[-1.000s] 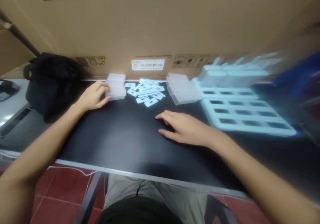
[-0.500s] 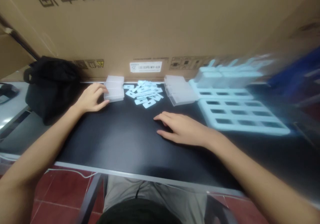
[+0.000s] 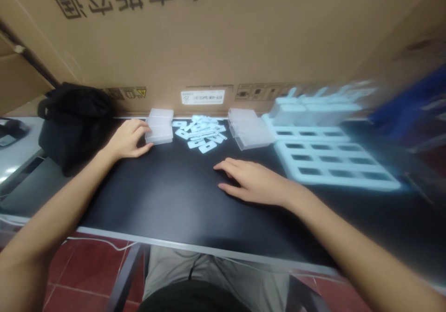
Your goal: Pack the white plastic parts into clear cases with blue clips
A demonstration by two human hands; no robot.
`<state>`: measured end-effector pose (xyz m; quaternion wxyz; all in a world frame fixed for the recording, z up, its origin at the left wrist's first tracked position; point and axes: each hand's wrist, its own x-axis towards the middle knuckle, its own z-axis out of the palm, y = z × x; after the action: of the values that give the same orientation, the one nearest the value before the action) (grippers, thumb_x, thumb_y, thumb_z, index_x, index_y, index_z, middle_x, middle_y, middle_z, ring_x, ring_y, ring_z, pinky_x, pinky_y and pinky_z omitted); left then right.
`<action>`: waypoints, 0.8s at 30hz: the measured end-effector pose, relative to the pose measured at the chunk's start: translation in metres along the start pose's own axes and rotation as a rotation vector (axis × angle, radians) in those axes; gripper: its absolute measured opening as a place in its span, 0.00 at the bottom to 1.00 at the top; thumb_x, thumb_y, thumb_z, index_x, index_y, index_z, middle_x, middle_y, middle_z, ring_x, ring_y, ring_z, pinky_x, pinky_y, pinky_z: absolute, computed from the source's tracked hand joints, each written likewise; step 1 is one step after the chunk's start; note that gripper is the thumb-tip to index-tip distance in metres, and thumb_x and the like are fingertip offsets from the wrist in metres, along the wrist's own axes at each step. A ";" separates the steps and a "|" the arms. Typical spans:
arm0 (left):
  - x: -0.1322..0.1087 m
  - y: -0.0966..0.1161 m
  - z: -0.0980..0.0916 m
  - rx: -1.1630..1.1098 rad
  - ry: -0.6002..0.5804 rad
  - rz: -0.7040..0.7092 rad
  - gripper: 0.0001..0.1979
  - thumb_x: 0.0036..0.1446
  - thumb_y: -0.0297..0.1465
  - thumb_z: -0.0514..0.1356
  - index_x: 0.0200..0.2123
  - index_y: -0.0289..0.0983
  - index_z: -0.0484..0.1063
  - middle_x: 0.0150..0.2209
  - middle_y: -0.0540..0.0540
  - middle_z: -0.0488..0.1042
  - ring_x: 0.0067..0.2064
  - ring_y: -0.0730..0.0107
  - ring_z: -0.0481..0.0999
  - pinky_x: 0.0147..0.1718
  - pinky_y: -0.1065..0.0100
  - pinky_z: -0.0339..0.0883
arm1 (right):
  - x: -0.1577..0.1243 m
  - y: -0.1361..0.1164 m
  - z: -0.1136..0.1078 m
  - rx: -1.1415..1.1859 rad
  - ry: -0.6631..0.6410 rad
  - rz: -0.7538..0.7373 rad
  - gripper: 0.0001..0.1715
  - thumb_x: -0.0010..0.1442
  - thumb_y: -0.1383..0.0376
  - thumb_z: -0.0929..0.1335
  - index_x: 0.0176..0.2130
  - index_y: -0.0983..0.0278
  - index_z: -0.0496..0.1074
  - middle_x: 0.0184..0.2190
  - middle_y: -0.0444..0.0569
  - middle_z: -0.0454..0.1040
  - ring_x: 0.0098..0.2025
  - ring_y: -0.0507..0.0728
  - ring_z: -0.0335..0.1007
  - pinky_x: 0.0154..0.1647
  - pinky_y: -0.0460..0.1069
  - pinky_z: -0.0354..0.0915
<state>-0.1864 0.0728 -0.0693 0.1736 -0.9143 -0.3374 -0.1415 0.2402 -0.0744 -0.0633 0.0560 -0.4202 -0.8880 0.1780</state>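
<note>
My left hand (image 3: 129, 139) is at the left edge of a group of translucent plastic boxes (image 3: 160, 121). Its fingertips meet the edge and its thumb lies by the near corner; thumb and fingers are apart, with no clear grip. On the black tabletop rests my right hand (image 3: 249, 179), holding nothing, its thumb and fingers spread. Between the boxes and a second translucent group (image 3: 248, 126) lies a loose pile of small light-blue plastic pieces (image 3: 200, 131), each with a rectangular slot. My right hand is in front of that second group.
At the right lie a light-blue tray with rectangular openings (image 3: 339, 184) and several light-blue lidded containers with handles (image 3: 291, 107), partly blurred. A black bag (image 3: 71, 128) sits at the left. The large cardboard box (image 3: 223, 47) stands along the back of the black table (image 3: 174, 200).
The whole view has shifted slightly, showing more of the printed cardboard at the top. Both hands keep nearly the same places on the table, and the plastic pieces have not moved.
</note>
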 end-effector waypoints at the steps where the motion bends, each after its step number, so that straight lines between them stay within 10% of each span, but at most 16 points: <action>1: 0.000 0.000 0.000 -0.005 -0.004 -0.007 0.21 0.62 0.45 0.61 0.50 0.38 0.72 0.53 0.36 0.75 0.55 0.49 0.73 0.55 0.51 0.66 | 0.000 0.000 0.000 0.001 0.000 0.000 0.24 0.71 0.56 0.65 0.61 0.64 0.70 0.54 0.57 0.76 0.50 0.63 0.77 0.49 0.58 0.72; 9: -0.002 0.001 0.000 -0.029 0.109 0.051 0.24 0.59 0.46 0.63 0.54 0.39 0.70 0.54 0.36 0.75 0.56 0.46 0.73 0.56 0.46 0.65 | 0.000 0.002 0.001 0.001 0.037 -0.033 0.22 0.71 0.56 0.65 0.59 0.63 0.71 0.53 0.56 0.77 0.48 0.61 0.78 0.47 0.56 0.71; 14: 0.000 0.018 -0.005 0.035 0.197 0.152 0.08 0.61 0.37 0.63 0.41 0.40 0.72 0.45 0.41 0.80 0.48 0.53 0.78 0.47 0.52 0.69 | 0.001 0.001 0.003 0.026 0.131 -0.121 0.15 0.71 0.60 0.65 0.52 0.62 0.74 0.41 0.49 0.80 0.37 0.56 0.76 0.39 0.51 0.68; 19: 0.021 0.077 -0.013 -0.032 0.197 0.530 0.03 0.63 0.28 0.60 0.36 0.42 0.72 0.39 0.47 0.81 0.41 0.64 0.79 0.37 0.61 0.66 | -0.012 0.008 -0.022 0.012 0.642 -0.137 0.09 0.69 0.62 0.65 0.45 0.60 0.75 0.28 0.42 0.74 0.27 0.52 0.68 0.32 0.49 0.63; 24: 0.063 0.153 -0.006 -0.138 0.279 0.864 0.07 0.65 0.29 0.58 0.32 0.41 0.69 0.32 0.48 0.77 0.36 0.67 0.76 0.30 0.63 0.61 | -0.035 0.077 -0.060 0.039 1.264 0.444 0.10 0.58 0.60 0.69 0.41 0.60 0.71 0.27 0.42 0.69 0.27 0.53 0.65 0.34 0.50 0.64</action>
<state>-0.0395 -0.0027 -0.0740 0.1994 -0.9527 0.1115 -0.2002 0.3330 -0.0404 -0.0338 0.5352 -0.6152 -0.5735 -0.0791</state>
